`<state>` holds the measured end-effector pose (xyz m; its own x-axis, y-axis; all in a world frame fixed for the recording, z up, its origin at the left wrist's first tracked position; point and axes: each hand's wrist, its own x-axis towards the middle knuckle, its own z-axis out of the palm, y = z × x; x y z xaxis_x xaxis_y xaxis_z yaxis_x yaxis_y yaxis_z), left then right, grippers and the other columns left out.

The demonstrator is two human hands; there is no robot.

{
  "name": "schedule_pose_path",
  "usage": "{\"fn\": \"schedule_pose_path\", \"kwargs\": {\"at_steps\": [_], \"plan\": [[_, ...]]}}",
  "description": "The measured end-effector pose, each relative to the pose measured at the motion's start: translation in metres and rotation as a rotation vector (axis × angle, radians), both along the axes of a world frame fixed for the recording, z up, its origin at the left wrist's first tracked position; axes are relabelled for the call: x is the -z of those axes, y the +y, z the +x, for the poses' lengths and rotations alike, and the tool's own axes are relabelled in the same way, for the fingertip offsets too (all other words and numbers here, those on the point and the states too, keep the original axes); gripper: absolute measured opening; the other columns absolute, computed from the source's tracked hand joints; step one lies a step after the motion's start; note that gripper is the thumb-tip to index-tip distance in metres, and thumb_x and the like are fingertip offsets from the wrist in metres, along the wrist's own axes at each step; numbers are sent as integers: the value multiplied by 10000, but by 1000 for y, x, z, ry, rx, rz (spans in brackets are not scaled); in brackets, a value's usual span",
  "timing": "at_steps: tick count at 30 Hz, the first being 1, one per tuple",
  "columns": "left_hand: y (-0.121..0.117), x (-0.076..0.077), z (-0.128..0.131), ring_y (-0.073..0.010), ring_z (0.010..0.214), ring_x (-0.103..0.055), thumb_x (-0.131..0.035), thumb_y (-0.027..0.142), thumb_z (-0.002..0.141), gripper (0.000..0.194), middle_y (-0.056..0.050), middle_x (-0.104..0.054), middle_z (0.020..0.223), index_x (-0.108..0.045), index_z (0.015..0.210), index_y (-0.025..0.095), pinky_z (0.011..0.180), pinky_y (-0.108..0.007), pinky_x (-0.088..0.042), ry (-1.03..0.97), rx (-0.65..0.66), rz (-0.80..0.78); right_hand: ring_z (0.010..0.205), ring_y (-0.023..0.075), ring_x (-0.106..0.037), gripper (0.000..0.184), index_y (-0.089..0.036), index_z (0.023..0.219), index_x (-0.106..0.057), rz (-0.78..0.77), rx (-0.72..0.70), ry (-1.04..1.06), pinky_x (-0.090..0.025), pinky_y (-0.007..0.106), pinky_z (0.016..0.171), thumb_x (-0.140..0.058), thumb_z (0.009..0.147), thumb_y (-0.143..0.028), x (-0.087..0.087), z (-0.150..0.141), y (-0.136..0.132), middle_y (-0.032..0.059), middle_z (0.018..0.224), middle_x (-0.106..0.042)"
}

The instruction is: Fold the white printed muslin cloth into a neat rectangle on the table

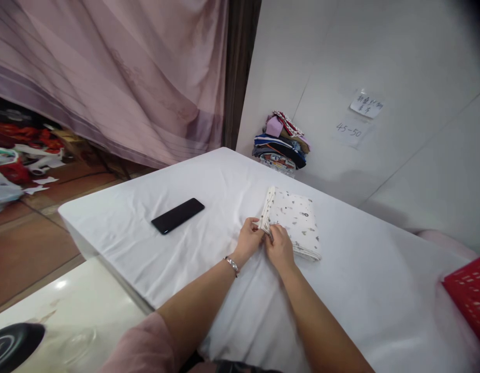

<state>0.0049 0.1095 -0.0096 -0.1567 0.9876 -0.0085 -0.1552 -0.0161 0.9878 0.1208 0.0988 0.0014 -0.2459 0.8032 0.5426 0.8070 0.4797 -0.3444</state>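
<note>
A folded white cloth with a small grey print lies on the white-covered table, its layers stacked flat. Both hands meet at its near left corner. My left hand pinches the left edge of that corner between thumb and fingers, a bracelet on the wrist. Just beside it, my right hand has its fingers closed on the same corner, knuckles over the top layer. The fingertips partly hide the pinched fabric. To the left, a black smartphone rests on the tablecloth, apart from both hands.
A pile of folded clothes stands beyond the table's far edge, against the wall with paper notes. A red plastic basket is at the right. A pink curtain hangs behind. At lower left, a black round object sits on another surface.
</note>
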Motion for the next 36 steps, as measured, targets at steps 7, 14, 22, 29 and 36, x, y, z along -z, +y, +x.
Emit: {"fn": "schedule_pose_path", "kwargs": {"at_steps": [7, 14, 22, 29, 36], "plan": [[-5, -6, -9, -100, 582, -545, -478, 78, 690, 351, 37, -585, 716, -476, 1020, 197, 576, -219, -414, 263, 17, 88, 861, 218, -486, 144, -184, 925, -534, -8, 38, 30, -404, 332, 741, -441, 819, -217, 6, 5, 4, 77, 908, -559], [-9, -12, -17, -248, 993, -484, -513, 335, 807, 211, -99, -588, 942, -643, 790, 169, 851, -366, -351, 1111, -37, 137, 834, 195, -493, 129, -197, 876, -540, -13, 61, 87, -396, 305, 743, -421, 830, -209, 6, 7, 7, 52, 857, -567], [-12, -15, -9, -245, 984, -484, -551, 310, 776, 153, -91, -584, 889, -595, 731, 170, 884, -382, -313, 1089, 15, 82, 823, 191, -495, 144, -189, 890, -538, -8, 73, 52, -390, 295, 728, -409, 834, -217, -5, 9, 10, 48, 850, -564], [2, -17, -1, -189, 756, -564, -618, 154, 651, 141, -1, -523, 616, -482, 625, 182, 736, -305, -419, 378, 40, -170, 829, 182, -499, 135, -196, 852, -537, -26, 54, -61, -374, 278, 702, -406, 821, -200, -34, 20, 15, 39, 853, -561], [4, -16, 2, -105, 550, -576, -579, 119, 720, 142, 54, -498, 558, -451, 753, 170, 579, -236, -492, -53, 82, -295, 797, 176, -502, 138, -197, 847, -539, -10, 56, -121, -367, 269, 677, -405, 818, -184, -35, 20, 10, 32, 835, -558]]}}
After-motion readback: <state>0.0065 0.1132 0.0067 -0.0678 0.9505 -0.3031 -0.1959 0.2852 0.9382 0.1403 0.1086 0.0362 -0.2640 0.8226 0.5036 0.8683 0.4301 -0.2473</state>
